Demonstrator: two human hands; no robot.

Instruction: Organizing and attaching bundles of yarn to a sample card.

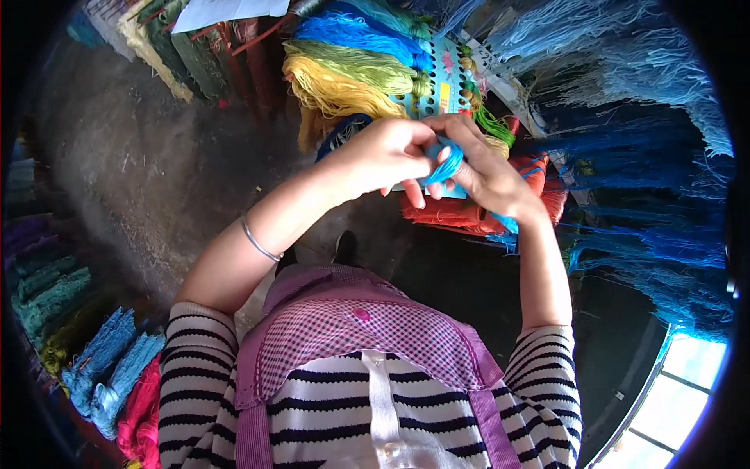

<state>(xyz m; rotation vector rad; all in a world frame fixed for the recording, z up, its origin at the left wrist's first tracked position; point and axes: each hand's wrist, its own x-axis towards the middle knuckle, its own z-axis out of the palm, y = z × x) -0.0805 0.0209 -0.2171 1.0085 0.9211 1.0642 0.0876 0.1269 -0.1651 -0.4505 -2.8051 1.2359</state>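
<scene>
A bright blue skein of embroidery thread is bunched between my two hands, above a bench of coloured threads. My left hand comes in from the left, its thumb and forefinger closed on the skein and its other fingers hanging loosely below. Around the same thread curls my right hand, with the blue strands looped by its thumb. A blue tail of the thread shows below the right wrist. Directly beyond my hands lies a light blue punched card with yellow, green and blue thread hanks tied along its edge.
Red thread bundles lie beneath my hands. Long blue hanks hang along the right side. On the left, more hanks hang low, while dark green ones stand at the far left beside a white paper.
</scene>
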